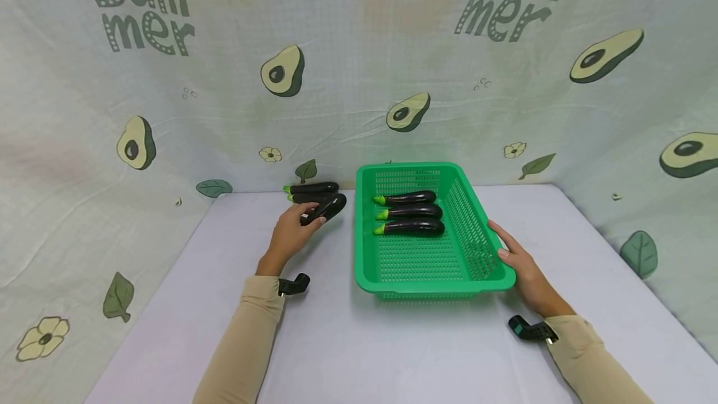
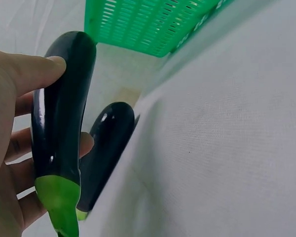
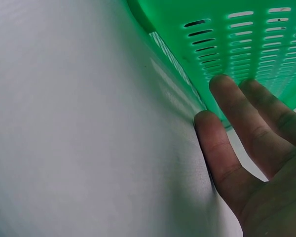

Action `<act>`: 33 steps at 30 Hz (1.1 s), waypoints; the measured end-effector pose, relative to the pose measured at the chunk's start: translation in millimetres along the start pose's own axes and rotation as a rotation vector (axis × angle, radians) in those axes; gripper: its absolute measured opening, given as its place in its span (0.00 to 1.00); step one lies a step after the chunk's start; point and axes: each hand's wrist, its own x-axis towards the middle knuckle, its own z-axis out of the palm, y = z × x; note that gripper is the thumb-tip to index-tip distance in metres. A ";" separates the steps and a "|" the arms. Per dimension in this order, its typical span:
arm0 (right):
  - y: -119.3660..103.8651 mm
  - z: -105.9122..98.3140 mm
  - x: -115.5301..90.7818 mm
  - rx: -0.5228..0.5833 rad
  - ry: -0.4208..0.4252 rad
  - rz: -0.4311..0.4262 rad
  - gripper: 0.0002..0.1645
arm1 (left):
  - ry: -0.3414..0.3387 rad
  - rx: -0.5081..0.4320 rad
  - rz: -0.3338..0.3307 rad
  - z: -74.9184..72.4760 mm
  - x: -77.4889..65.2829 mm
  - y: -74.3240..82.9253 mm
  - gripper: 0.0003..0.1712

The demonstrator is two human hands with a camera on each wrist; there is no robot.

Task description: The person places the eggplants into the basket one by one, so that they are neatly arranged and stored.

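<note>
My left hand [image 1: 293, 228] grips a dark purple eggplant [image 1: 330, 207] left of the green basket [image 1: 367, 267]. In the left wrist view, the thumb lies across the upper part of the held eggplant [image 2: 64, 113], with the other fingers behind it and its green stem end pointing down. Two more eggplants lie just beyond this hand, the farther eggplant [image 1: 315, 187] behind the nearer one. Inside the basket, several eggplants, among them a front eggplant [image 1: 415, 227], lie in a row, stems leftward. My right hand [image 1: 527, 273] rests against the basket's right side, its straight fingers [image 3: 251, 128] touching the slotted outer wall.
A white cloth [image 1: 336, 354] covers the table under the basket. Behind the table hangs a pale curtain [image 1: 336, 123] printed with avocados, leaves and lettering. Each wrist wears a black strap with a small camera, such as the left wrist camera [image 1: 295, 284].
</note>
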 end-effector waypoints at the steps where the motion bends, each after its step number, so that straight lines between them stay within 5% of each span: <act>1: -0.3 0.1 -0.1 0.004 -0.001 -0.001 0.34 | 0.002 -0.004 -0.001 0.4 -0.1 0.0 0.26; 17: 0.8 -1.3 -2.3 0.024 0.001 -0.011 0.33 | 0.037 -0.068 0.084 6.9 0.1 4.1 0.25; 33: 2.6 -1.7 0.5 0.013 -0.003 -0.013 0.34 | 0.044 -0.165 0.072 -1.7 -1.5 15.3 0.25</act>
